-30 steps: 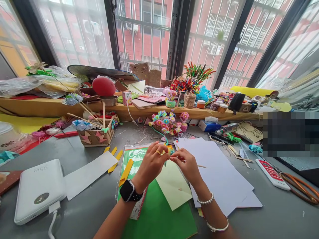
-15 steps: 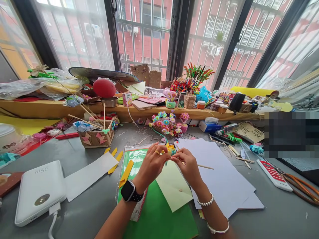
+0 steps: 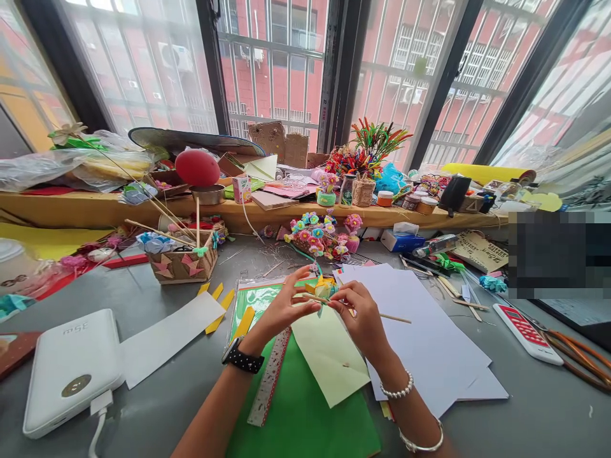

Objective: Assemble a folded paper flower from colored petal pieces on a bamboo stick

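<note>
A thin wooden stick [image 3: 395,318] runs nearly level through both my hands above the green sheet. Its left end lies between the thumb and fingers of my left hand [image 3: 282,305], whose forefinger is lifted away. My right hand [image 3: 360,313] pinches close to a yellow paper flower [image 3: 326,284] with some pale teal on it; fingers hide the joint with the stick. Below the hands is a pale green paper [image 3: 329,362]. It lies over a green sheet [image 3: 310,420], beside a patterned ruler [image 3: 270,381].
White paper sheets [image 3: 420,337] lie at right, near a red-and-white calculator [image 3: 527,334] and orange-handled scissors [image 3: 580,356]. At left are folded yellow strips [image 3: 220,312], a white power bank [image 3: 74,372] and a cardboard box [image 3: 184,264] of sticks. Small colourful flowers [image 3: 315,234] stand behind.
My left hand has opened out its fingers and its wrist has turned, baring more of the stick and the flower. More of the ruler shows. My right hand stays nearly in place.
</note>
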`<control>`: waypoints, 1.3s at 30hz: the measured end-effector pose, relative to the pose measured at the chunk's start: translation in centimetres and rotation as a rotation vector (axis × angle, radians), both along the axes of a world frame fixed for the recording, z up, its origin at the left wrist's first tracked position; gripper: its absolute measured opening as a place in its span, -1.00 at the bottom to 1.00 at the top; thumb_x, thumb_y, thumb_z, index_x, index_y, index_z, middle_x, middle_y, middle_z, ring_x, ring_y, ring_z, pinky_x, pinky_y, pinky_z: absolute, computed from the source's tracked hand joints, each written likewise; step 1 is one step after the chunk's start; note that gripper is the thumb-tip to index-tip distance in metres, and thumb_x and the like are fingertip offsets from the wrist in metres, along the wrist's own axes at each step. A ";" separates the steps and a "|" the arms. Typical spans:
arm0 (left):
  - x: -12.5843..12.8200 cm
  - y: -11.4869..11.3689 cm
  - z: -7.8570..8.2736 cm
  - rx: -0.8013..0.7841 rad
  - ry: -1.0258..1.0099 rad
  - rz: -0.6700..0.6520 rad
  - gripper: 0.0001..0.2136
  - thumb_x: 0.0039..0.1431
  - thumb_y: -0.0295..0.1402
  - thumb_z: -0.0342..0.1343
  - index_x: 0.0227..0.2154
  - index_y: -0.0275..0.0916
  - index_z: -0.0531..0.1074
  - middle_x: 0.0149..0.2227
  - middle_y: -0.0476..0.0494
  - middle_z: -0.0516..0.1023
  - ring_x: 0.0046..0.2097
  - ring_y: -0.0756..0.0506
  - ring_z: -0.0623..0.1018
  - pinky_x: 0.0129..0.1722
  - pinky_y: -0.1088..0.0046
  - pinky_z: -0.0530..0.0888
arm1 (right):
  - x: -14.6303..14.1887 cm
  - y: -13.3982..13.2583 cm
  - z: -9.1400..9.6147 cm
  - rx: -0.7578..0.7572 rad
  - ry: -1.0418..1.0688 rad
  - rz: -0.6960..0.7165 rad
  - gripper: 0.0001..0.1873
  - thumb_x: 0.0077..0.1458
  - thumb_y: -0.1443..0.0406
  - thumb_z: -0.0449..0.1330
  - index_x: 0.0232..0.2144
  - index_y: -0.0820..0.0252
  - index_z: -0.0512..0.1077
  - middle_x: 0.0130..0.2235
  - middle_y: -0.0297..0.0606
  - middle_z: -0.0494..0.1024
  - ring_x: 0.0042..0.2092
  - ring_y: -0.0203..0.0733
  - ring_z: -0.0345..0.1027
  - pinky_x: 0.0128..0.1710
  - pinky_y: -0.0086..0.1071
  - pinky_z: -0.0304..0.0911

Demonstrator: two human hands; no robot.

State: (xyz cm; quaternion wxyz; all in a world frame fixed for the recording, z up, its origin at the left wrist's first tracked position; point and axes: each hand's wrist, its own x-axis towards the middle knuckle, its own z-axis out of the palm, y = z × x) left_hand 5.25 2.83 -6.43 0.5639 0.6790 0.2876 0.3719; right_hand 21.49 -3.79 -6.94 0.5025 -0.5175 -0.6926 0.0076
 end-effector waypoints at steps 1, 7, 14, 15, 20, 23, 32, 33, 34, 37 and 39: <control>0.0 0.0 0.1 -0.083 -0.048 -0.040 -0.31 -0.18 -0.10 0.21 0.06 -0.12 0.13 0.11 -0.28 0.16 -0.07 -0.21 0.42 -0.10 0.21 0.37 | 0.0 0.0 0.0 0.006 -0.006 0.005 -0.91 0.06 0.36 0.11 -0.48 0.20 0.38 -0.41 -0.23 0.38 -0.32 -0.17 0.26 -0.36 -0.30 0.28; 0.7 -0.8 0.7 -0.507 -0.296 -0.029 -0.52 0.02 -0.06 0.03 -0.04 -0.21 0.27 -0.09 -0.23 0.42 -0.27 -0.07 0.50 -0.24 0.37 0.43 | -0.3 -0.2 0.2 0.065 -0.086 0.062 -0.94 0.06 0.35 0.11 -0.45 0.20 0.36 -0.39 -0.22 0.38 -0.29 -0.16 0.24 -0.31 -0.27 0.27; 1.2 -1.4 0.8 -0.702 -0.431 -0.144 -0.59 0.07 -0.09 -0.01 -0.12 -0.29 0.35 -0.35 -0.15 0.53 -0.34 -0.08 0.52 -0.32 0.41 0.43 | -0.7 -0.3 -0.1 0.137 -0.181 0.080 -0.92 0.09 0.36 0.07 -0.42 0.21 0.35 -0.39 -0.19 0.38 -0.29 -0.15 0.22 -0.30 -0.27 0.26; 1.3 -1.5 0.8 -0.723 -0.460 -0.150 -0.62 0.08 -0.12 -0.01 -0.14 -0.29 0.37 -0.37 -0.14 0.53 -0.36 -0.06 0.52 -0.34 0.43 0.43 | -0.8 -0.3 -0.1 0.146 -0.189 0.076 -0.92 0.09 0.37 0.07 -0.43 0.21 0.35 -0.39 -0.19 0.38 -0.29 -0.15 0.22 -0.31 -0.28 0.26; 1.9 -1.7 0.7 -0.786 -0.563 -0.124 -0.79 0.09 -0.35 0.00 -0.28 -0.35 0.44 -0.37 -0.17 0.53 -0.36 -0.04 0.50 -0.32 0.44 0.43 | -1.0 -0.2 -0.3 0.193 -0.199 0.021 -0.90 0.10 0.39 0.04 -0.42 0.20 0.34 -0.38 -0.18 0.36 -0.30 -0.14 0.21 -0.32 -0.27 0.24; 2.2 -1.8 0.6 -0.781 -0.602 -0.058 -0.83 0.04 -0.46 0.01 -0.32 -0.33 0.45 -0.40 -0.11 0.53 -0.37 0.00 0.50 -0.38 0.53 0.42 | -1.3 -0.2 -0.5 0.212 -0.183 -0.018 -0.90 0.11 0.38 0.03 -0.41 0.20 0.33 -0.38 -0.18 0.36 -0.30 -0.15 0.22 -0.32 -0.26 0.24; 2.9 -2.5 0.5 -0.817 -0.722 0.049 -0.88 -0.04 -0.50 -0.01 -0.46 -0.27 0.43 -0.49 -0.03 0.51 -0.46 0.04 0.48 -0.44 0.57 0.42 | -1.6 -0.3 -0.9 0.227 -0.091 -0.057 -0.91 0.11 0.39 0.03 -0.41 0.18 0.32 -0.37 -0.21 0.35 -0.22 -0.13 0.26 -0.23 -0.21 0.26; 2.9 -2.5 0.5 -0.819 -0.728 0.053 -0.86 -0.04 -0.50 0.00 -0.42 -0.27 0.44 -0.49 -0.03 0.52 -0.46 0.03 0.48 -0.44 0.56 0.42 | -1.6 -0.3 -0.9 0.227 -0.082 -0.055 -0.91 0.10 0.39 0.03 -0.41 0.17 0.32 -0.37 -0.21 0.35 -0.22 -0.13 0.26 -0.23 -0.21 0.26; 3.0 -2.5 0.5 -0.821 -0.732 0.059 -0.83 -0.04 -0.50 0.00 -0.37 -0.27 0.44 -0.47 -0.04 0.53 -0.44 0.02 0.49 -0.43 0.55 0.42 | -1.7 -0.4 -0.9 0.225 -0.072 -0.054 -0.91 0.10 0.39 0.04 -0.41 0.17 0.33 -0.37 -0.22 0.35 -0.22 -0.13 0.27 -0.23 -0.21 0.27; 3.0 -2.5 0.3 -0.825 -0.739 0.078 -0.76 -0.04 -0.50 0.01 -0.25 -0.26 0.43 -0.43 -0.06 0.55 -0.40 -0.01 0.51 -0.42 0.53 0.42 | -1.8 -0.3 -0.9 0.212 -0.041 -0.053 -0.91 0.10 0.38 0.03 -0.41 0.16 0.32 -0.38 -0.22 0.34 -0.23 -0.13 0.27 -0.27 -0.22 0.29; 3.0 -2.5 0.3 -0.826 -0.742 0.089 -0.75 -0.02 -0.50 0.01 -0.24 -0.26 0.42 -0.42 -0.05 0.55 -0.41 -0.01 0.51 -0.42 0.53 0.42 | -1.9 -0.3 -1.0 0.198 -0.027 -0.050 -0.91 0.10 0.38 0.04 -0.42 0.16 0.32 -0.38 -0.22 0.34 -0.25 -0.14 0.28 -0.30 -0.23 0.31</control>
